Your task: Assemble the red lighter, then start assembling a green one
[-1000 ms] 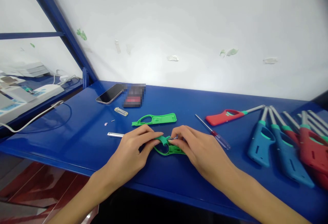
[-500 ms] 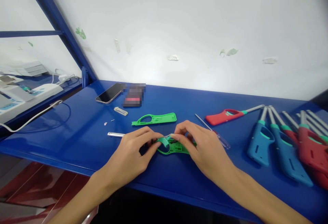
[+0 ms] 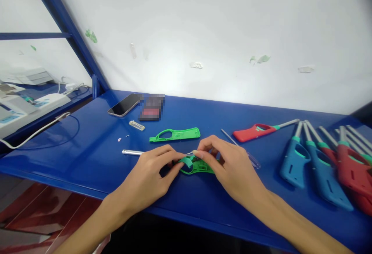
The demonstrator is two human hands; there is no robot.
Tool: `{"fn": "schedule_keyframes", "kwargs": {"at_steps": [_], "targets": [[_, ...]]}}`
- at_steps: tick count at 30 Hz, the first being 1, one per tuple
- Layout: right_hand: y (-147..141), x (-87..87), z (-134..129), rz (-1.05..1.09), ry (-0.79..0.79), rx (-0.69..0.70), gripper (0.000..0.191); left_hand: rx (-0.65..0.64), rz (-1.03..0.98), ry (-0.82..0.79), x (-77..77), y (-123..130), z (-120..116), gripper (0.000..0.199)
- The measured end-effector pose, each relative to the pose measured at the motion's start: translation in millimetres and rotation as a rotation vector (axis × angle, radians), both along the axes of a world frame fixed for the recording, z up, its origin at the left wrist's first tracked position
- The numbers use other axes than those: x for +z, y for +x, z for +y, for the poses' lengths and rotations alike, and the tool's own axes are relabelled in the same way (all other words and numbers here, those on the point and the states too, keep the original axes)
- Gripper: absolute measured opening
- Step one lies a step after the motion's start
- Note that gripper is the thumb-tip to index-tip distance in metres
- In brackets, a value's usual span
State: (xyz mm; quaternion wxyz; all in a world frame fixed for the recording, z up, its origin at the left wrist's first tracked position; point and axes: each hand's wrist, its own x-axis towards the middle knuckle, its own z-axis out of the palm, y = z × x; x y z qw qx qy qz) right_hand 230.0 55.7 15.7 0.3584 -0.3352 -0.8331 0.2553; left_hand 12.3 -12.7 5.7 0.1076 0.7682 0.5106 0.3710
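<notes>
An opened green lighter shell half (image 3: 200, 167) lies at the table's front middle, inner side up. At its left end my left hand (image 3: 155, 169) is closed in a pinch on a curved teal trigger (image 3: 187, 162). My right hand (image 3: 225, 161) is closed over the shell's upper edge, thumb and forefinger pinching a thin pale wire (image 3: 190, 153). Dark small parts between the hands are partly covered by the fingers. A silver lighter tube (image 3: 132, 152) sticks out left from behind my left hand. The matching green shell half (image 3: 180, 134) lies just beyond my hands.
A screwdriver (image 3: 231, 136) lies partly behind my right hand. Red (image 3: 252, 133) and blue lighters (image 3: 295, 163) lie on the right. A phone (image 3: 124, 105), a dark box (image 3: 151, 107) and a clear fuel tank (image 3: 136, 125) are at the back left. A white cable (image 3: 37, 136) crosses the left edge.
Both hands have shifted only very slightly at the shell half, keeping their pinches. The things lying around have not moved.
</notes>
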Motion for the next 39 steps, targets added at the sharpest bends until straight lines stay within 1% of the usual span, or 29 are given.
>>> {"fn": "schedule_keyframes", "kwargs": {"at_steps": [4,11,16,20,25,28,32,39], "targets": [[1,0.8,-1,0.014,-0.017,0.051,0.011,-0.01,-0.008,0.029,-1.8,-1,0,0.017],[1,-2.9,-2,0.058,-0.063,0.116,0.01,-0.022,-0.015,0.048,-4.6,-2,3,0.017],[3,4.1,-1,0.082,-0.106,0.159,0.006,-0.027,-0.022,0.064,-4.8,-2,4,0.018],[6,9.6,0,0.088,-0.104,0.194,0.016,-0.021,-0.028,0.077,-5.3,-2,3,0.021],[8,9.8,0,0.099,-0.117,0.199,0.014,-0.006,-0.054,0.083,-5.5,-4,3,0.023],[8,9.7,1,0.104,-0.111,0.191,0.012,-0.025,-0.068,0.078,-4.2,-4,4,0.02],[8,9.2,1,0.088,-0.077,0.204,0.013,-0.045,-0.084,0.072,-2.6,-4,3,0.021],[9,7.7,1,0.057,-0.004,0.203,0.015,-0.039,-0.109,0.076,-2.2,-5,3,0.02]]}}
